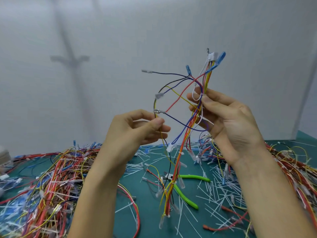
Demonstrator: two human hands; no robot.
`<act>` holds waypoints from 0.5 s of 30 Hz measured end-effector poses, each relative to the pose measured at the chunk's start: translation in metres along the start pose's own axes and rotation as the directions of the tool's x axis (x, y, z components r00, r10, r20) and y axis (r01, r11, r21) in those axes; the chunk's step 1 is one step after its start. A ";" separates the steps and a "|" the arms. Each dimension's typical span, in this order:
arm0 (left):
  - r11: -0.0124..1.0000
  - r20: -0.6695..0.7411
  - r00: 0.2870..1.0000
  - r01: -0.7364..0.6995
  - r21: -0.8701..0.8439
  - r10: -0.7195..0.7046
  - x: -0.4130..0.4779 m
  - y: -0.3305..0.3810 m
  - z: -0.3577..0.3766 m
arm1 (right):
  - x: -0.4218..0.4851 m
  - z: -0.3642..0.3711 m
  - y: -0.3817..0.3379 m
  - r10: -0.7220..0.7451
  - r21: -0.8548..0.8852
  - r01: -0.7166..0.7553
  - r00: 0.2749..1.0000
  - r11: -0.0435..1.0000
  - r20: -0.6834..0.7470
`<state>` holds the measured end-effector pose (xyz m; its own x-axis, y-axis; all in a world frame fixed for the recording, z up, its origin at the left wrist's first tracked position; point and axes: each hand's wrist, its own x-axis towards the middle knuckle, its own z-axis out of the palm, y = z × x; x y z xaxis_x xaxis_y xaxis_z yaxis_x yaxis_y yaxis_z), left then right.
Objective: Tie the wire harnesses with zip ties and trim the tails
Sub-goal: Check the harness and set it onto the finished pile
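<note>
- Two bare forearms rise from the bottom edge, lifting both hands above the table.
- Left hand (137, 127): thumb and forefinger pinch a thin black and a yellow strand just below a ring terminal (157, 111). The other fingers are curled loosely beneath and hold nothing.
- Right hand (228, 121): palm towards the camera, with thumb and fingertips closed on the wire bundle right at a white zip tie (203, 95).
- Wire harness (190, 127): it is held in the air between the two hands. Red, yellow, orange and blue wires fan out in loops above the grip.
- A white connector (212, 56) and blue terminal sleeves (221, 57) stand at the top of the harness. Its long tail hangs down towards the tabletop, with more white ties along it.
- Green-handled cutters (195, 177) lie on the green table mat (149, 212), behind the hanging tail.
- Cut-off zip tie tails (211, 191) are strewn across the mat.
- Heaps of other harnesses lie at the left (56, 177) and at the right (291, 165).
</note>
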<state>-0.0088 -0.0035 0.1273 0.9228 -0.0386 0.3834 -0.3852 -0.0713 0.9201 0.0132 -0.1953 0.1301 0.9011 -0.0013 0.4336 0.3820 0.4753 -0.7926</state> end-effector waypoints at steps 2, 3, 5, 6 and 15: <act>0.998 0.141 0.990 0.013 0.060 -0.021 -0.003 0.001 0.003 | -0.001 0.001 0.000 -0.008 0.024 0.009 1.000 1.000 -0.028; 0.996 0.208 0.977 0.023 0.084 -0.040 -0.004 0.001 0.005 | -0.001 0.002 0.000 -0.017 0.033 0.019 0.999 0.999 -0.045; 0.993 0.305 0.950 0.034 0.114 -0.067 -0.003 -0.001 0.009 | -0.001 0.003 0.001 -0.041 0.047 0.044 0.996 0.998 -0.077; 0.993 0.323 0.944 0.035 0.112 -0.070 -0.003 -0.002 0.012 | -0.001 0.004 0.001 -0.050 0.050 0.055 0.995 0.997 -0.090; 0.996 0.035 0.997 -0.060 -0.070 0.062 0.000 -0.001 0.019 | -0.001 0.006 0.006 0.019 -0.071 -0.021 0.999 0.997 -0.043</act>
<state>-0.0086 -0.0224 0.1246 0.8961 -0.0779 0.4370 -0.4382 0.0011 0.8989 0.0135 -0.1873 0.1270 0.9160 -0.0300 0.4001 0.3761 0.4120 -0.8300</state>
